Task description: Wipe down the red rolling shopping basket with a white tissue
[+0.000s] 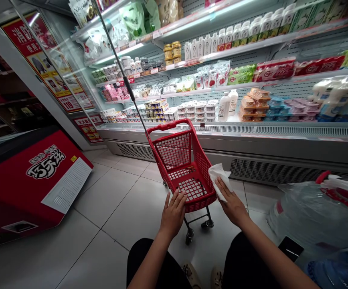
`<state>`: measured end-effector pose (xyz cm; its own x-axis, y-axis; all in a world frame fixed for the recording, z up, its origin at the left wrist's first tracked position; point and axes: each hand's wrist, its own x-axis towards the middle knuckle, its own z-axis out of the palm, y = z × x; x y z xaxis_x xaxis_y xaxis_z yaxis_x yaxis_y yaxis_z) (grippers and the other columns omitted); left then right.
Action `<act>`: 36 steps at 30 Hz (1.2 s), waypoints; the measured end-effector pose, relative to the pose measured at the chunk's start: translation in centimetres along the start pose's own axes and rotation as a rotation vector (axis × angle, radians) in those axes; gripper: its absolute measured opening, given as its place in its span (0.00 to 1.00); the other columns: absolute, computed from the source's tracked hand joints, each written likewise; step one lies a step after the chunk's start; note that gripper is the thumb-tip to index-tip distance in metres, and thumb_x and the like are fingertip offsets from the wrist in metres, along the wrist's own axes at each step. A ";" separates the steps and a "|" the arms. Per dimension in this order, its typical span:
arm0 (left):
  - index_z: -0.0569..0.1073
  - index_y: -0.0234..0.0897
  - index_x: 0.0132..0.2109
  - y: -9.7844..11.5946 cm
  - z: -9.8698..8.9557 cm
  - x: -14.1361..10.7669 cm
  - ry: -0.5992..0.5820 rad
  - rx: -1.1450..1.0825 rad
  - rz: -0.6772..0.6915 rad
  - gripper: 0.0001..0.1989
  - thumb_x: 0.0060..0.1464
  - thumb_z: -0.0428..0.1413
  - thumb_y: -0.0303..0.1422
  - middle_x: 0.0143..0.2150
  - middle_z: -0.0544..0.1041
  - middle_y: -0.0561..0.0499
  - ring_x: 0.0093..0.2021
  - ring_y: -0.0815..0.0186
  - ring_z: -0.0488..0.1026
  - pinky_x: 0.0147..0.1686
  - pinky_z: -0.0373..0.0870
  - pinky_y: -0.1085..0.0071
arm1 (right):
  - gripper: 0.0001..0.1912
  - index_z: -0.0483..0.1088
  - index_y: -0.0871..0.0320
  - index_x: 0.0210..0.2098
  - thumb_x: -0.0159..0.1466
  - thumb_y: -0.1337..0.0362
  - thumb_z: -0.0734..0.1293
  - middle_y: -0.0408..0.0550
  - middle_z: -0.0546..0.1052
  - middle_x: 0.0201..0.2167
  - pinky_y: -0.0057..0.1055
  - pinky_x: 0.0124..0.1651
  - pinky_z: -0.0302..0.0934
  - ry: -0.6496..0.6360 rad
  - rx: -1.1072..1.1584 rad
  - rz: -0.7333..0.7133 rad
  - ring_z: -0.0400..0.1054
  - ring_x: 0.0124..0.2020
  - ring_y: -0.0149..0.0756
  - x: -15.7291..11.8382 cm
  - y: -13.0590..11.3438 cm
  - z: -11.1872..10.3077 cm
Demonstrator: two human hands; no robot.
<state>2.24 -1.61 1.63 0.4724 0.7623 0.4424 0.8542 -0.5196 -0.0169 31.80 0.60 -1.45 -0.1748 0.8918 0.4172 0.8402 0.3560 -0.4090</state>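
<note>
A small red shopping cart [186,175] with a mesh basket stands on the floor just ahead of my knees. My left hand [173,212] rests at the near left corner of the basket, fingers stretched out and thumb apart. On the other side, my right hand [230,202] presses a crumpled white wipe [218,179] against the basket's right wall, its fingers lying over the wipe. No goods show inside the basket. A black pole [126,82] rises from the cart's handle end toward the upper left.
A refrigerated display shelf [282,138] with packaged goods runs behind the cart. To the left stands a red freezer chest [53,168]. Large plastic-wrapped water bottles [309,208] and a dark phone-like slab [290,248] lie at the right. Tiled floor [114,200] surrounds the cart.
</note>
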 end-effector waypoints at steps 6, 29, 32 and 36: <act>0.67 0.41 0.68 0.3 0.4 -0.3 0.052 0.038 -0.027 0.22 0.70 0.48 0.30 0.72 0.68 0.51 0.76 0.58 0.54 0.75 0.53 0.50 | 0.40 0.29 0.54 0.78 0.72 0.70 0.54 0.49 0.44 0.78 0.50 0.74 0.52 -0.025 -0.177 -0.321 0.43 0.77 0.46 -2.1 -4.1 0.4; 0.74 0.48 0.62 -0.4 0.7 0.3 0.165 0.095 0.020 0.17 0.69 0.55 0.32 0.56 0.82 0.55 0.64 0.61 0.73 0.67 0.63 0.58 | 0.36 0.31 0.51 0.78 0.76 0.66 0.52 0.45 0.47 0.78 0.48 0.76 0.49 -0.082 -0.127 -0.421 0.41 0.78 0.41 -0.6 -2.6 0.2; 0.74 0.50 0.63 0.4 1.3 0.6 0.156 0.103 0.030 0.17 0.70 0.55 0.36 0.56 0.83 0.55 0.61 0.62 0.75 0.62 0.66 0.60 | 0.36 0.27 0.49 0.78 0.76 0.65 0.51 0.45 0.49 0.77 0.50 0.74 0.52 -0.044 -0.174 -0.343 0.48 0.76 0.41 1.0 0.5 -0.7; 0.70 0.51 0.66 1.6 1.9 1.2 0.158 0.089 0.028 0.19 0.71 0.52 0.39 0.60 0.80 0.55 0.59 0.62 0.76 0.62 0.63 0.59 | 0.36 0.26 0.44 0.77 0.78 0.59 0.52 0.44 0.49 0.77 0.51 0.70 0.60 0.022 -0.237 -0.119 0.55 0.74 0.44 2.1 3.7 -1.6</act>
<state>4.55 -0.79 0.45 0.4623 0.6745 0.5756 0.8604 -0.4982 -0.1072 35.37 3.37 -0.75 -0.2703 0.8408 0.4691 0.9117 0.3801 -0.1558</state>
